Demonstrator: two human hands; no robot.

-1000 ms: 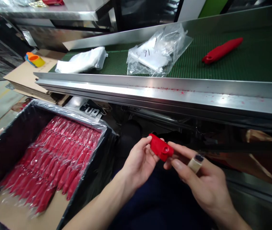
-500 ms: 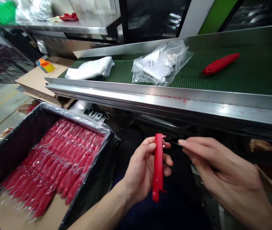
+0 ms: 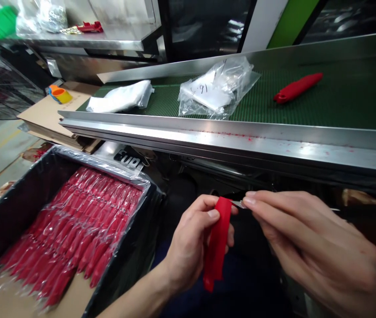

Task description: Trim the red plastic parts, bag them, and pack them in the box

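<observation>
My left hand [image 3: 192,234] is closed round a long red plastic part [image 3: 218,240], thumb on its near face, the part slanting downward. From the right, my right hand [image 3: 307,238] pinches a small knife blade [image 3: 238,204] between thumb and fingers. Its tip meets the upper right end of the red part; the palm hides the rest of the tool. Another red plastic piece [image 3: 298,88] lies by itself on the green conveyor belt [image 3: 274,115].
A black bin [image 3: 124,234] at left holds bagged red parts [image 3: 85,212] in rows. Plastic bags [image 3: 216,90] and a white packet [image 3: 121,96] lie on the belt. The conveyor's metal rail [image 3: 207,131] crosses ahead. Orange and yellow tape rolls [image 3: 61,94] sit on stacked cardboard [image 3: 38,110].
The red part has turned in my left hand, showing a broader face and tilting more. The blade has come from beside it to touch its upper end. The view has shifted slightly.
</observation>
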